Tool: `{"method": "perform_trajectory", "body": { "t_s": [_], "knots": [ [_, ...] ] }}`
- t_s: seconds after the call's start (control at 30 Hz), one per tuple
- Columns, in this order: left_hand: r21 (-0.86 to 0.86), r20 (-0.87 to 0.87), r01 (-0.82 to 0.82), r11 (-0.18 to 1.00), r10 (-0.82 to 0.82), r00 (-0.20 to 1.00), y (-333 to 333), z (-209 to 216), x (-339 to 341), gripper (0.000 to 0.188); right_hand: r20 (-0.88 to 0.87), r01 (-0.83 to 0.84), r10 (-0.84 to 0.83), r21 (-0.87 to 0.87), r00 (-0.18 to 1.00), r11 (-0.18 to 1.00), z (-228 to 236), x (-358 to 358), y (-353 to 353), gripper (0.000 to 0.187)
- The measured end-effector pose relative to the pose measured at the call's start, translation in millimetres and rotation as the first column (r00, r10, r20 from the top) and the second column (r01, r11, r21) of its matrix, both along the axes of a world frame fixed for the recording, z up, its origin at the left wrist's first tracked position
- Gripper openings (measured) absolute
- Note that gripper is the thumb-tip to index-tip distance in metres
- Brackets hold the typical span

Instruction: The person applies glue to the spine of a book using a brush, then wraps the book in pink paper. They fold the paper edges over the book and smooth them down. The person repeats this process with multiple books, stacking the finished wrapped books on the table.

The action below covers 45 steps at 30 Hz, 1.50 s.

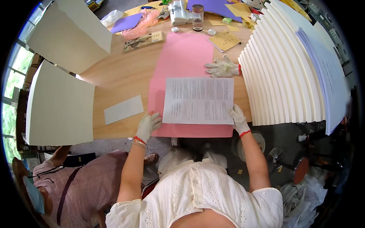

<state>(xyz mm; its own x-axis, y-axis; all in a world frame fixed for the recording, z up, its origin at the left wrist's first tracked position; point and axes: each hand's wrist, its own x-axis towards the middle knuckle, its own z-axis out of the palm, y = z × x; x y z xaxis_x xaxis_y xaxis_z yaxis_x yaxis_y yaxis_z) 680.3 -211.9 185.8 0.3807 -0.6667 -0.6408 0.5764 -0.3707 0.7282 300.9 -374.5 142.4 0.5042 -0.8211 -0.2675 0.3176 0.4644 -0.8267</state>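
Note:
A printed white sheet (199,100) lies over a long pink sheet (182,57) on the wooden table. My left hand (148,126), in a white glove with a red cuff, is open beside the printed sheet's lower left corner, fingers spread over the pink sheet's edge. My right hand (238,119), gloved the same way, closes on the printed sheet's lower right edge, one digit on top; its other fingers are partly hidden. Beyond the sheet lies another white glove (223,67) with a red cuff; whether a hand is in it I cannot tell.
Tall fanned white sheets (281,72) stand at right, white boards (62,104) at left. A blank white slip (124,110) lies left of my hand. Farther back are a narrow box (143,41), a glass (197,18) and a tan booklet (224,41). A person (81,186) is at lower left.

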Motion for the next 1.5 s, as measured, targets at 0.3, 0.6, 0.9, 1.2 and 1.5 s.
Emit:
{"method": "perform_trajectory", "body": {
  "t_s": [0.3,0.6,0.9,1.2,1.5],
  "knots": [
    [-0.059,0.157,0.492,0.868,-0.479,0.864,-39,-7,15,0.017,-0.102,-0.062,0.058,-0.04,0.993,0.997,-5,12,-8,0.031],
    [0.088,0.423,0.507,0.858,-0.493,0.76,-57,-21,23,0.026,-0.201,-0.117,0.092,-0.117,0.975,0.986,-12,16,-28,0.033],
    [0.265,0.543,0.483,0.835,-0.543,0.641,-60,-45,24,0.028,-0.427,-0.248,0.131,-0.232,0.895,0.94,-24,17,-40,0.028],
    [0.305,0.695,0.474,0.826,-0.533,0.483,-62,-29,15,0.029,-0.538,-0.236,0.074,-0.24,0.84,0.941,-20,19,-39,0.025],
    [0.275,0.601,0.465,0.842,-0.527,0.601,-60,-54,25,0.026,-0.578,-0.22,0.078,-0.18,0.812,0.959,-5,26,-34,0.023]
  ]
}}
